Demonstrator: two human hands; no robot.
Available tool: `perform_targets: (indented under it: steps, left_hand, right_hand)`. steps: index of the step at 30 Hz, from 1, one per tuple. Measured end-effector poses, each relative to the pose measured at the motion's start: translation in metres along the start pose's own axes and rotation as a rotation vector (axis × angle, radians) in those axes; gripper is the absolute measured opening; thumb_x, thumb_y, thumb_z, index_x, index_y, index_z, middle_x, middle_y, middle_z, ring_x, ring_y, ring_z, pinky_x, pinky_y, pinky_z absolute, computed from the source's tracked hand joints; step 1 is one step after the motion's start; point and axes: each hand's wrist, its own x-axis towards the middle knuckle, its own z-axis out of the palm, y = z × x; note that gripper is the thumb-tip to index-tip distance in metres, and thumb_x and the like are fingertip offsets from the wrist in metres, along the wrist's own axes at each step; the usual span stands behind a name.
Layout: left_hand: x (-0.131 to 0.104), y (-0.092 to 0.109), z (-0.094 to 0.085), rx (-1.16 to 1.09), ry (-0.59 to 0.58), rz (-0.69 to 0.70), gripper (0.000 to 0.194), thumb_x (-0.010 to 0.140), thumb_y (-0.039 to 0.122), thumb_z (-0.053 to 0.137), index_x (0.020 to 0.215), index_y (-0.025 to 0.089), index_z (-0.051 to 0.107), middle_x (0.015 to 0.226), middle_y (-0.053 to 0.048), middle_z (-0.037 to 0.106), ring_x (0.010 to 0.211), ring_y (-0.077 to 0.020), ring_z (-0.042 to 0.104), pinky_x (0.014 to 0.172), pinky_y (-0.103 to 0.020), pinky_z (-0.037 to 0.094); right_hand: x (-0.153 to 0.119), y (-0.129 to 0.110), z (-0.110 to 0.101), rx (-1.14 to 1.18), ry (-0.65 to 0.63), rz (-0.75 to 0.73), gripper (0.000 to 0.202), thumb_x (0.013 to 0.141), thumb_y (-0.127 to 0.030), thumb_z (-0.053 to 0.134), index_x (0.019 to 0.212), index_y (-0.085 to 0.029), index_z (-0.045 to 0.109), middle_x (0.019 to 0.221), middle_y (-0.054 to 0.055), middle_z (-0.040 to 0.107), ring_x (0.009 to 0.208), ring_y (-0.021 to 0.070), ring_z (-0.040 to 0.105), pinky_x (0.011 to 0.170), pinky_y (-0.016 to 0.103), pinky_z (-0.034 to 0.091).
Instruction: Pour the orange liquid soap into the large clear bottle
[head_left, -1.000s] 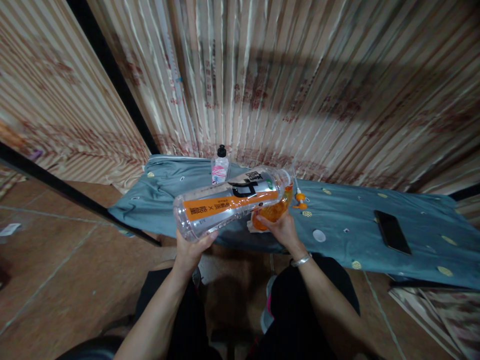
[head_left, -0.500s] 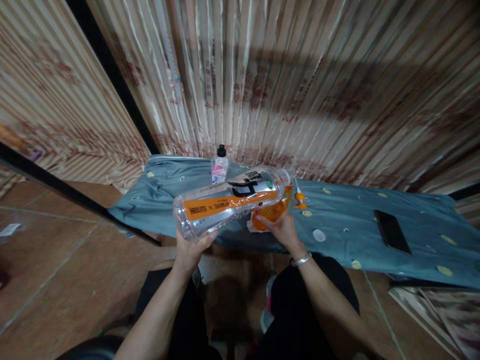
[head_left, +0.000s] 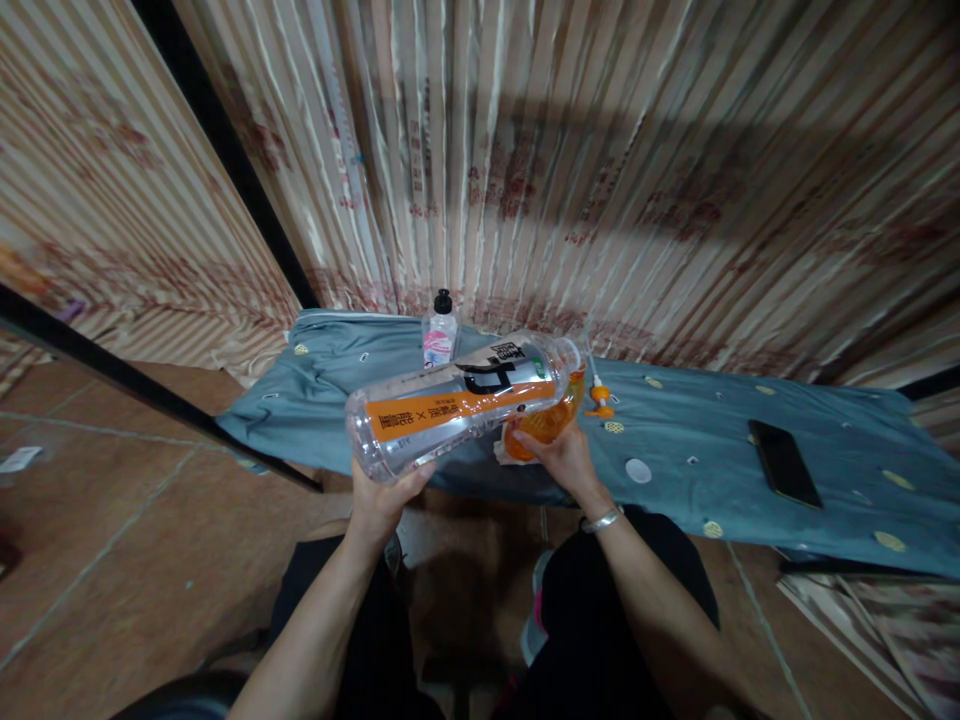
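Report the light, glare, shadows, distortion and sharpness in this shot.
Head view: dim light overall, darkest under the bench; head view: a shadow band crosses the curtain, right of centre; head view: pale glints on the big bottle; head view: curtain stripes fan outward, likely wide-angle stretch; head view: small print on the black-capped bottle is too soft to read.

Single head-worn view, from above the wearer's legs (head_left: 637,590), facing forward and down. Worktop (head_left: 697,420) close, across mid-frame; curtain (head_left: 600,150) behind it fills the top, floor (head_left: 112,500) lower left.
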Motion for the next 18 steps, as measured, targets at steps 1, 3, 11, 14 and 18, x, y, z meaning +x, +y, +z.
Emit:
perform_targets:
  steps: [1,3,11,14,18]
  left_hand:
    - [-0.0001,0.0002,0.0002,-0.002,0.001,0.000,0.071,0.051,0.060,0.095,0.101,0.015,0.072,0.095,-0.013,0.080,0.087,-0.0317,0.078,0.087,-0.047,0.066]
    - [-0.0002,0.0005,0.0006,-0.007,0.004,0.001,0.071,0.050,0.060,0.095,0.101,0.015,0.072,0.096,-0.013,0.080,0.089,-0.0321,0.078,0.087,-0.047,0.066]
    - [0.0003,0.0015,0.0011,-0.007,-0.006,0.025,0.070,0.051,0.060,0.096,0.100,0.015,0.073,0.095,-0.012,0.081,0.085,-0.0308,0.079,0.086,-0.045,0.067]
    - [0.0007,0.0015,0.0005,0.004,-0.013,0.041,0.070,0.051,0.061,0.096,0.100,0.016,0.073,0.095,-0.011,0.081,0.086,-0.0302,0.079,0.087,-0.044,0.067]
    - [0.0008,0.0018,0.0009,0.000,-0.019,0.043,0.066,0.052,0.061,0.096,0.095,0.016,0.073,0.096,-0.011,0.081,0.088,-0.0305,0.079,0.088,-0.044,0.066]
  right_hand:
    - [0.0001,0.0001,-0.0001,-0.001,-0.003,0.004,0.070,0.071,-0.055,0.083,0.127,-0.021,0.059,0.128,0.017,0.076,0.117,0.0379,0.075,0.100,0.053,0.061]
    - [0.0001,0.0002,-0.0002,-0.004,-0.005,0.019,0.073,0.070,-0.055,0.084,0.129,-0.020,0.058,0.127,0.017,0.077,0.117,0.0383,0.076,0.099,0.053,0.061]
    - [0.0002,-0.0018,-0.0019,-0.013,-0.008,0.006,0.075,0.070,-0.058,0.084,0.128,-0.019,0.059,0.123,0.017,0.078,0.114,0.0393,0.076,0.094,0.053,0.063]
    - [0.0006,-0.0018,-0.0022,-0.016,-0.009,0.003,0.073,0.070,-0.059,0.083,0.126,-0.018,0.060,0.124,0.018,0.077,0.113,0.0394,0.077,0.096,0.054,0.062]
    - [0.0005,-0.0014,-0.0014,-0.010,0.008,-0.003,0.075,0.068,-0.058,0.085,0.127,-0.018,0.060,0.124,0.018,0.077,0.115,0.0397,0.076,0.098,0.055,0.062]
